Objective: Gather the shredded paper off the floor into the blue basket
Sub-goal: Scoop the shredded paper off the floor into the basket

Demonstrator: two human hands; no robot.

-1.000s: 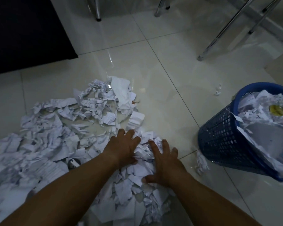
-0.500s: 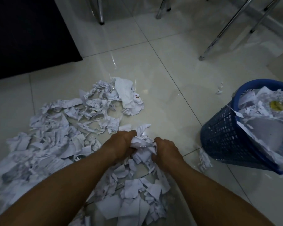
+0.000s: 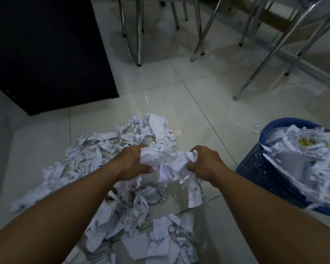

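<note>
1. Between both hands, above the floor [image 3: 189, 96]: a bunch of torn paper [image 3: 168, 164], lifted clear of the pile. Left hand [image 3: 133, 162] clamps its left side, right hand [image 3: 204, 162] its right side.
2. Fingers: both sets curled shut into the bunch, pressing it inward from the 2 sides. Fingertips mostly hidden in the paper, so exact contact can't be told.
3. Step in hand (judged): carry phase, i.e. grab done, transfer to blue basket [image 3: 255, 168] not yet done.
4. Next move calls for: swing bunch to the right, over the basket rim, then let go. Loose strips hang from the underside, so keep the squeeze on or bits may drop en route.
5. Basket: on floor at right, near the right hand but apart. Looks tilted twd the camera; already heaped w/ paper past the rim, a yellow scrap [image 3: 306, 142] on top. Capacity looks tight; the new load may need pressing down.
6. Paper look: white, crumpled, irregular torn pcs w/ faint print, light and springy.
7. Remaining pile [image 3: 95, 157]: large, spread on tiles left of and below the hands. A stray scrap [image 3: 255, 128] lies beyond the basket. Est. well short of done.
</note>
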